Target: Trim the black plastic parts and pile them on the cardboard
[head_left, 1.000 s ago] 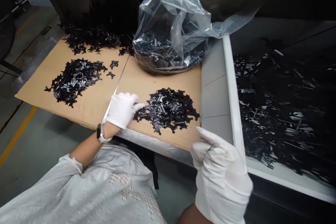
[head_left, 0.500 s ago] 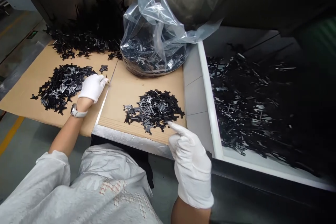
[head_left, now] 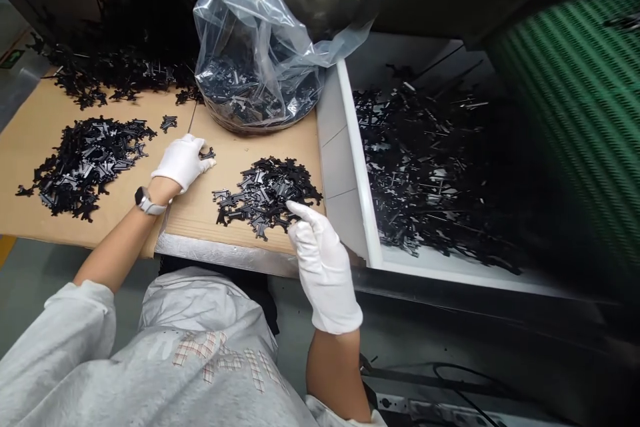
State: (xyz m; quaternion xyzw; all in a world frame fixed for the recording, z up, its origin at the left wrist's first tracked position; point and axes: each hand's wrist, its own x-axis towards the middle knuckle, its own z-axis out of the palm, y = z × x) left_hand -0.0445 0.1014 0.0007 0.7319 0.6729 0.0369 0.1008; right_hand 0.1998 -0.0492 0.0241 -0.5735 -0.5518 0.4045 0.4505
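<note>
My left hand [head_left: 183, 161], in a white glove, is over the cardboard near its middle seam. Its thumb and fingers close on a small black bracket-like part [head_left: 207, 153]. A loose pile of the same black parts [head_left: 93, 160] lies to its left. My right hand [head_left: 323, 267], gloved too, is at the front right edge of a second, smaller pile [head_left: 273, 190]. The index finger stretches toward that pile while the other fingers are curled, and I see nothing held there. One single part [head_left: 169, 123] lies beyond my left hand.
A clear plastic bag [head_left: 260, 80] full of black parts stands behind the smaller pile. On the right, a white-rimmed bin [head_left: 356, 147] holds many more. A dark heap [head_left: 135, 73] fills the back left, and green ribbed material [head_left: 590, 100] shows at the far right.
The view has swung right. My left hand has moved right across the seam with the black part, which now shows more clearly. My right hand is further over the smaller pile's edge.
</note>
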